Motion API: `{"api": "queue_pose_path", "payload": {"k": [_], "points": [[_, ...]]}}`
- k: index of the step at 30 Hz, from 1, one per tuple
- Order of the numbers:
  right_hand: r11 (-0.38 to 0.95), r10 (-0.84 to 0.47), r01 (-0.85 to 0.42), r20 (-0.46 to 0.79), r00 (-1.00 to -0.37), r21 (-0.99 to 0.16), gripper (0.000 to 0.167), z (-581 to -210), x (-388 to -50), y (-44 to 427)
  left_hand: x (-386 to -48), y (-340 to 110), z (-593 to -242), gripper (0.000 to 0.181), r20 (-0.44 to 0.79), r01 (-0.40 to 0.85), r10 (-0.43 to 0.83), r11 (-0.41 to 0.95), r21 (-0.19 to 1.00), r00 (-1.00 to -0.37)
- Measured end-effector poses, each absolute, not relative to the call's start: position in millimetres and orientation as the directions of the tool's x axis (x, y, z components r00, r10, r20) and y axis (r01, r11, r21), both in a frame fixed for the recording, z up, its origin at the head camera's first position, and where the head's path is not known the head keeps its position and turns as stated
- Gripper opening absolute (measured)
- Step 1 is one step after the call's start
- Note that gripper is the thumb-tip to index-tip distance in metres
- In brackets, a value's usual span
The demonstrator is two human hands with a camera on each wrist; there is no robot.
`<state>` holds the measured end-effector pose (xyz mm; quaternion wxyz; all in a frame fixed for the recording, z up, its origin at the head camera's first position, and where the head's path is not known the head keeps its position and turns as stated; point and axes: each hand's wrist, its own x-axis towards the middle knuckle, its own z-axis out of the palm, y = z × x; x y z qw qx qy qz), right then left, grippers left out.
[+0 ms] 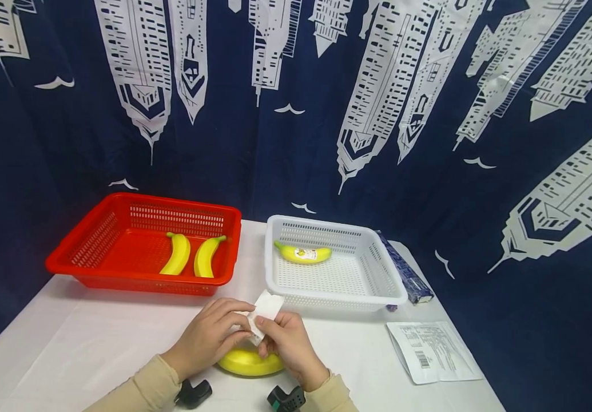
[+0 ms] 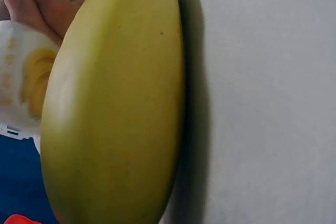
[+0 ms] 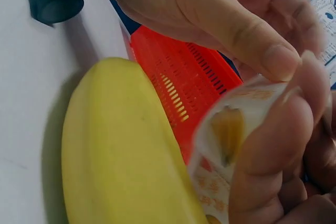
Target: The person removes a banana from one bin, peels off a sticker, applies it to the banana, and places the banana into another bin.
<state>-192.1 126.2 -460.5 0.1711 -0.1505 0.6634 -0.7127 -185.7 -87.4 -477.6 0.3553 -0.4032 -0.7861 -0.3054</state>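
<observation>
Smooth, glossy yellow banana (image 1: 251, 364) at bottom centre of the head view, resting on the matte white table (image 1: 115, 343) just below both hands. Above it, a thin, bent white paper slip (image 1: 270, 306) with orange print and a banana picture, blurred in the wrist views, pinched between thumb and curled fingers of the right hand (image 1: 294, 347). At the slip's left edge, the left hand (image 1: 212, 332), thumb and bowed fingers nipping the paper, exact contact partly hidden. At centre left, a slotted red plastic basket (image 1: 141, 282) with two curved bananas (image 1: 176, 254), lower ends behind the front rim; right of centre, a perforated white basket (image 1: 326, 297) with one labelled banana (image 1: 286, 253). At lower right, a flat pale pouch (image 1: 434, 350), small print unreadable.
</observation>
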Motion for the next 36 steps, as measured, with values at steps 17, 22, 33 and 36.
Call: {"api": "queue_pose_path", "payload": {"k": [17, 22, 33, 36], "points": [[-0.028, -0.464, 0.060, -0.040, -0.885, -0.998, 0.033, -460.3, -190.7, 125.3, -184.6, -87.2, -481.6, 0.014, 0.746, 0.855, 0.483, 0.470, 0.222, -0.459], [-0.041, -0.443, 0.054, -0.031, -0.896, -0.998, 0.031, -460.5, -190.3, 124.0, -185.9, -85.7, -480.4, 0.013, 0.772, 0.871, 0.491, 0.463, 0.162, -0.404], [-0.078, -0.439, 0.116, -0.070, -0.896, -0.990, 0.024, -457.3, -190.1, 124.2, -184.6, -83.5, -474.6, 0.019, 0.793, 0.891, 0.498, 0.439, 0.117, -0.350], [-0.085, -0.434, 0.125, -0.076, -0.898, -0.989, 0.023, -456.7, -190.0, 123.7, -185.4, -83.2, -473.1, 0.020, 0.810, 0.901, 0.496, 0.426, 0.087, -0.313]]}}
